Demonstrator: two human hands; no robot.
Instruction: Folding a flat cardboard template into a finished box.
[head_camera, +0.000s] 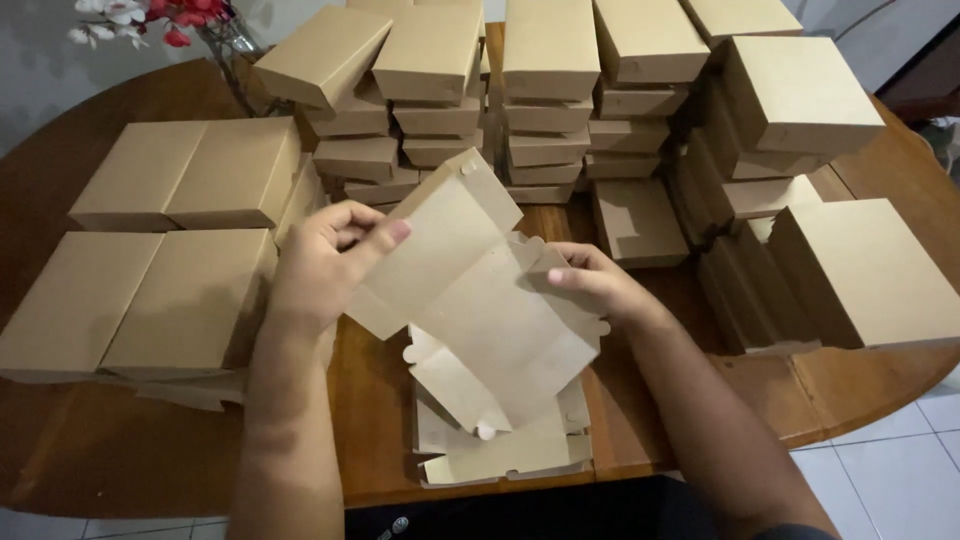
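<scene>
Both hands, left hand (325, 265) and right hand (597, 283), fingers curled, gripping one flat kraft box blank (480, 300) (half-folded) above unfolded blanks (510, 450).

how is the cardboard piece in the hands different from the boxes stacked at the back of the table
The cardboard piece is unfolded, its flaps and tabs spread open; the stacked boxes are folded shut into closed rectangles. The piece is held tilted above the table by the left hand and right hand; the boxes rest in piles, untouched. Both are plain brown cardboard.
</scene>
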